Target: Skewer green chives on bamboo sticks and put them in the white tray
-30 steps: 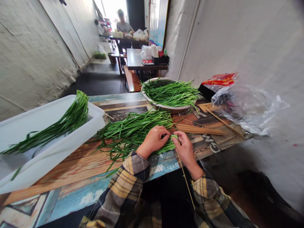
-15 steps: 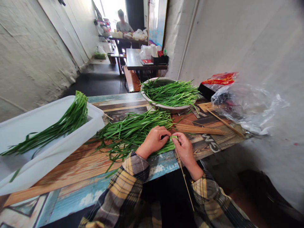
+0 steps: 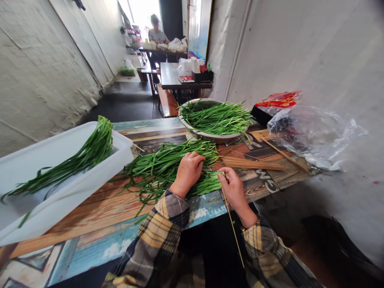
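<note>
Long green garlic chives (image 3: 168, 158) lie in a loose pile on the wood-patterned table. My left hand (image 3: 189, 173) is over this pile, fingers curled and thumb against them; whatever they pinch among the stems is hidden. Pale stem ends of a smaller flat row of chives (image 3: 210, 183) reach my right hand (image 3: 234, 190). Between its thumb and fingers is a thin bamboo skewer (image 3: 233, 228), which slants down past the table edge. The skewer's upper end is hidden at the stems.
A bowl heaped with chives (image 3: 216, 118) stands behind. Bamboo skewers (image 3: 252, 163) lie at right, near a clear plastic bag (image 3: 315, 134). A white plastic tub (image 3: 117, 156) with more chives is at left. A person (image 3: 157, 34) is far back.
My left hand has moved away from the right hand, up and left onto the chive pile. My right hand stays at the stem ends with the skewer.
</note>
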Motion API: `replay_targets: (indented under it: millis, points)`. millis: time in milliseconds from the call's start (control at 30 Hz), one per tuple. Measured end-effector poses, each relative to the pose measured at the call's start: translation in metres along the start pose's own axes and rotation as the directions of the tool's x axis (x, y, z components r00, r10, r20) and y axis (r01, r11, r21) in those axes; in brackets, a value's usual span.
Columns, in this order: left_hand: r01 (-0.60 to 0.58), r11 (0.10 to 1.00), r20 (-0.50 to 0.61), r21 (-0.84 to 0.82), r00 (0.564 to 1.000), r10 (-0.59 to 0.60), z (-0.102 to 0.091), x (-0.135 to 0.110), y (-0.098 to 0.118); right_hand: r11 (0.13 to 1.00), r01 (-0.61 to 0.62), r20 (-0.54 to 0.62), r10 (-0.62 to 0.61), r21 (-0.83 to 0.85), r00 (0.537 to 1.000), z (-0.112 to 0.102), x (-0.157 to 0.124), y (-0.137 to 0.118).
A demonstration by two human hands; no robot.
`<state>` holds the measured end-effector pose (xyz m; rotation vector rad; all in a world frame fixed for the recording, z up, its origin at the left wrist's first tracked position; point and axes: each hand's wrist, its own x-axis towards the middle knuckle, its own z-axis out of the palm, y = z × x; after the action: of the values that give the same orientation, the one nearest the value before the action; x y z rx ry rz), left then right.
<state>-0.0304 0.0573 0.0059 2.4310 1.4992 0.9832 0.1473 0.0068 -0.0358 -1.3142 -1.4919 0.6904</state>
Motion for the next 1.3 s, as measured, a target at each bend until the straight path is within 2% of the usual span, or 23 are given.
replay_targets:
  millis: [200,400,567,767,900,1300]
  points:
    - [-0.062,0.970,0.112,0.234,0.993,0.036,0.004,-0.003,0.001,1.000,0.009,0.001,-0.009,-0.013,1.000,0.001,-0.001,0.000]
    - [-0.074,0.950,0.118,0.304,0.992,0.040,0.002,-0.002,0.006,1.000,0.015,0.002,-0.015,-0.027,1.000,0.000,-0.001,-0.003]
    - [-0.054,0.986,0.052,0.158,0.998,0.046,-0.002,-0.001,0.013,1.000,0.000,0.016,-0.001,0.018,1.000,0.001,0.000,0.001]
    - [-0.034,0.998,0.104,-0.054,0.994,0.039,0.006,-0.003,0.014,1.000,-0.017,0.004,0.017,0.011,1.000,0.002,0.000,0.007]
    - [-0.018,0.985,0.083,-0.171,0.996,0.032,0.013,-0.003,0.009,1.000,-0.010,0.005,0.010,-0.020,1.000,0.001,0.000,0.005]
    - [-0.027,0.946,0.087,-0.324,0.995,0.058,0.014,-0.003,0.012,0.998,-0.017,0.027,0.015,0.054,1.000,0.000,-0.001,0.002]
